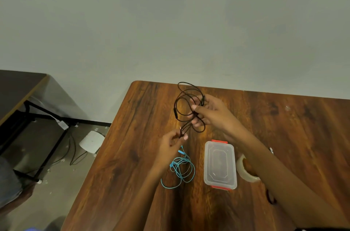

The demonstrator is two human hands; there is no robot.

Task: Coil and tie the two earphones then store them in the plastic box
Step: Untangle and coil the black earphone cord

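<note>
Your wooden table [132, 155] carries the lidded plastic box [220, 164] (red clips at both ends), a tape roll [244, 170] just right of it, and the blue earphone [180, 171] lying loose to its left. Your right hand [210, 111] grips the black earphone [186, 106] coils above the table; your left hand [172, 143] pinches its trailing end.

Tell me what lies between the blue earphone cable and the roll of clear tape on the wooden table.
In the head view, the clear plastic box with orange-red clips, lid on, lies between the blue earphone cable and the roll of clear tape.
</note>
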